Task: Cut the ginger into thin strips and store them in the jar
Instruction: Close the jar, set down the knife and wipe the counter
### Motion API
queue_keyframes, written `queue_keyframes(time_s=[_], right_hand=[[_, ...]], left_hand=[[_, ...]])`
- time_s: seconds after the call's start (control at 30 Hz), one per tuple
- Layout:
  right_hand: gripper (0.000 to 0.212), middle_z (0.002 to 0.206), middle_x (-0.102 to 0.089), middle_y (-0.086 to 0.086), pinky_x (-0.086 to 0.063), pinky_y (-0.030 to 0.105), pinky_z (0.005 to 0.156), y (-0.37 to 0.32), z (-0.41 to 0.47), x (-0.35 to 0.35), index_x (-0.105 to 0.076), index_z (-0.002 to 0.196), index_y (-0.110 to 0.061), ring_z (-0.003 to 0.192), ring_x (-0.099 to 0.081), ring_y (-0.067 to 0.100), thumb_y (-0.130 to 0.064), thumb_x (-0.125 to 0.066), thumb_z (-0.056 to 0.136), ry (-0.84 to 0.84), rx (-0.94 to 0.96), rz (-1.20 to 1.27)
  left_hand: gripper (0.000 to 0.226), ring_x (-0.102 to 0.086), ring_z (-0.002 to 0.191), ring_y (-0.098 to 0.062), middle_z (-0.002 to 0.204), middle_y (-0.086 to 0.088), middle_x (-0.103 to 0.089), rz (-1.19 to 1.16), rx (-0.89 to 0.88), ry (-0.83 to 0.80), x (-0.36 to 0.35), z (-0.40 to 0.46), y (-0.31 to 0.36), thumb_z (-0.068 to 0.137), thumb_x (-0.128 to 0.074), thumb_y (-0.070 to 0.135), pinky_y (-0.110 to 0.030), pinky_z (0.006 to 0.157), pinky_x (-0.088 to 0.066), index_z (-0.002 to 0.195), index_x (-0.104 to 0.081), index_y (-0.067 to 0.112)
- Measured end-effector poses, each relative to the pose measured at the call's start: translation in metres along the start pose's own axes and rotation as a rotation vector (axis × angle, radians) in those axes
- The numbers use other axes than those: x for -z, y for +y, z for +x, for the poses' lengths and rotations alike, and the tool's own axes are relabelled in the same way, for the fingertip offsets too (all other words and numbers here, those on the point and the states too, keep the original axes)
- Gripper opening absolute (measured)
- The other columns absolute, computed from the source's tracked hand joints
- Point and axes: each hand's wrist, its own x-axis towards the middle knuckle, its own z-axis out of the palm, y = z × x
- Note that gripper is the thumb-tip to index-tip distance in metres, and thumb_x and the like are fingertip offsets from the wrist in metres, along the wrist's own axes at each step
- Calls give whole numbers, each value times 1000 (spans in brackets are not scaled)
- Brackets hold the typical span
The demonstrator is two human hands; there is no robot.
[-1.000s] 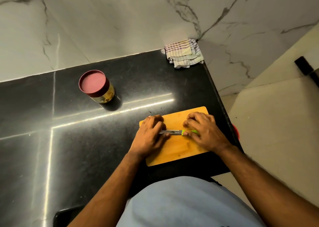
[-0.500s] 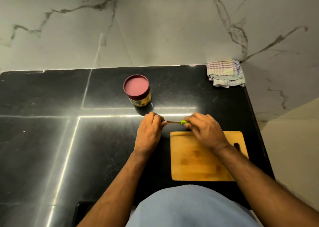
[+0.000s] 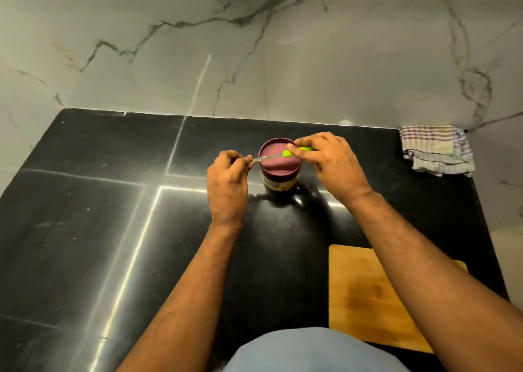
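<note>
both hands holding knife over lidded jar

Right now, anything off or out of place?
Yes: the knife is held across the jar, whose maroon lid is on. The left hand pinches the blade tip. No ginger shows on the cutting board.

1. Both bare forearms reach forward from the lower edge of the view, angling in toward each other.
2. The left hand shows its back, fingers curled inward, fingertips pinched together at the top.
3. The right hand sits a little farther forward, knuckles up, thumb and fingers curled in a pinch.
4. The two hands stay apart, level with each other.
</note>
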Motion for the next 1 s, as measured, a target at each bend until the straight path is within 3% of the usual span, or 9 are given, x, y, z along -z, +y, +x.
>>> queue_keyframes(time_s=[0.07,0.13,0.17,0.27,0.37,0.47,0.6,0.8,1.0], right_hand=[[68,125,-61,-8,-38,34,100,2,5,-10,-63,126,-30,119,-48,12,-58,-7,98,-39,-16,-14],[39,131,-58,-4,-38,39,103,8,3,-19,-59,130,-30,125,-46,18,-35,-33,102,-37,7,-89],[38,135,-55,-1,-36,40,105,9,1,-20,-56,133,-30,128,-45,21,-20,-48,97,-21,29,-124],[63,145,-44,3,-27,39,110,8,-4,-18,-43,143,-30,137,-35,22,-1,-59,89,-18,40,-184],[66,150,-37,2,-25,40,110,6,-14,-9,-34,148,-29,139,-30,20,-4,-56,91,20,-15,-177],[63,151,-35,3,-28,42,107,6,-35,0,-38,146,-27,137,-32,19,-7,-57,90,55,-78,-145],[59,149,-37,4,-30,41,106,0,-74,5,-39,145,-24,135,-35,19,-10,-56,90,56,-113,-118],[57,146,-40,4,-30,40,104,1,-160,7,-41,144,-23,133,-38,19,-10,-55,90,35,-273,-86],[54,145,-39,5,-31,41,104,24,-236,14,-45,142,-22,130,-39,20,-16,-58,91,-42,-464,-135]], left_hand=[[18,-58,86,-21,101,-4,-60,-65,42,-49,-3,3,-7,98,-64,21,-41,68,-52,105,-74,6],[19,-59,90,-17,104,-3,-61,-117,65,-65,-3,4,-9,98,-64,19,-39,73,-54,108,-73,7],[19,-59,93,-16,106,-3,-62,-119,60,-64,-3,4,-10,97,-65,18,-39,76,-54,111,-73,7],[32,-55,114,-18,125,-6,-59,-90,55,-54,-6,-1,-8,96,-66,21,-37,97,-49,126,-66,11],[41,-46,130,-22,139,-9,-50,-50,59,-11,-5,-14,6,98,-64,25,-33,109,-36,137,-57,14],[38,-47,126,-22,133,-11,-51,-3,23,18,-3,-35,28,97,-64,23,-34,106,-34,134,-58,14],[39,-50,123,-26,131,-12,-52,-32,-44,-83,-6,-74,55,95,-64,25,-37,101,-37,132,-55,17],[50,-55,109,-25,125,-9,-52,-82,-89,-445,-16,-130,96,98,-57,39,-41,89,-50,139,-48,12],[70,-50,111,-26,127,-9,-48,91,-102,-685,-37,-161,126,95,-45,65,-42,89,-47,144,-43,15]])
